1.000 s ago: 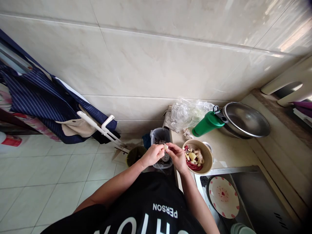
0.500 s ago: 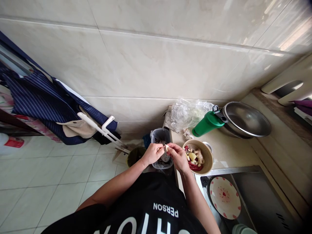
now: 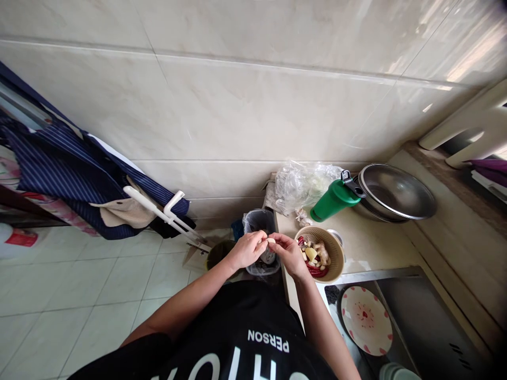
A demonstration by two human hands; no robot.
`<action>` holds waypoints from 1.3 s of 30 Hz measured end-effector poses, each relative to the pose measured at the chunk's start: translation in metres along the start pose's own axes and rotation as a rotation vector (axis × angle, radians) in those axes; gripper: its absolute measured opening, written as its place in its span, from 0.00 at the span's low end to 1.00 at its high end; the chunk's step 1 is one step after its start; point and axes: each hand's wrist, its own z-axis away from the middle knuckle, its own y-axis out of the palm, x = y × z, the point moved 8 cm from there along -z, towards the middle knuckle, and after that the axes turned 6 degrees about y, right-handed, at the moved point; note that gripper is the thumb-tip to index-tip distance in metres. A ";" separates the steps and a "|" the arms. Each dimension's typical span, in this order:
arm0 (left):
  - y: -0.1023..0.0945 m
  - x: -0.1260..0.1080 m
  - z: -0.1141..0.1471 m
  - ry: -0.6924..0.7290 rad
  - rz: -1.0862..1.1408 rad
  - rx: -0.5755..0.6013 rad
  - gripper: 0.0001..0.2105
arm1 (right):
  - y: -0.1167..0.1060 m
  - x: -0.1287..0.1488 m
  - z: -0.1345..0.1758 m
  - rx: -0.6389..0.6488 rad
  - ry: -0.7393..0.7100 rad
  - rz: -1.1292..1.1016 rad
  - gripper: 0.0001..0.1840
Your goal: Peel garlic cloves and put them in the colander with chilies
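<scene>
A pale garlic clove [image 3: 271, 240] sits between my fingertips, above the lined trash bin. My right hand [image 3: 291, 256] pinches it between thumb and fingers. From the other side, the closed fingertips of my left hand [image 3: 249, 249] meet its end; any bit of skin there is too small to make out. Under both hands, the trash bin [image 3: 258, 217] has a clear plastic liner and dark scraps inside. Just right of my right hand stands a beige basket [image 3: 336, 258] holding dried red chilies [image 3: 318, 272], ginger [image 3: 322, 253] and several peeled cloves.
On the counter behind the basket are a garlic bulb [image 3: 303, 217], a green shaker bottle [image 3: 335, 200], a clear plastic bag [image 3: 303, 184] and metal bowls [image 3: 398, 192]. A spotted plate [image 3: 366, 322] lies at the lower right. White pipes [image 3: 158, 211] lean at the left by hanging aprons [image 3: 75, 163].
The clove has turned from upright to lying more sideways between my fingers. My hands have drawn slightly closer together. The view has shifted a little.
</scene>
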 end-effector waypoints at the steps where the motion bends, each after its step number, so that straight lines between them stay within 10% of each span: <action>1: 0.001 -0.002 0.000 0.008 -0.030 0.024 0.10 | 0.001 0.000 0.000 0.012 -0.013 0.040 0.12; 26: -0.001 -0.007 0.003 0.115 -0.157 -0.042 0.12 | 0.002 0.016 0.006 -0.090 -0.083 0.164 0.10; 34: 0.006 0.004 0.003 0.027 0.228 -0.002 0.16 | 0.006 -0.006 0.002 0.024 0.117 -0.154 0.14; 39: 0.012 0.017 0.003 -0.044 0.419 -0.010 0.17 | 0.007 0.014 0.006 0.029 -0.086 0.072 0.10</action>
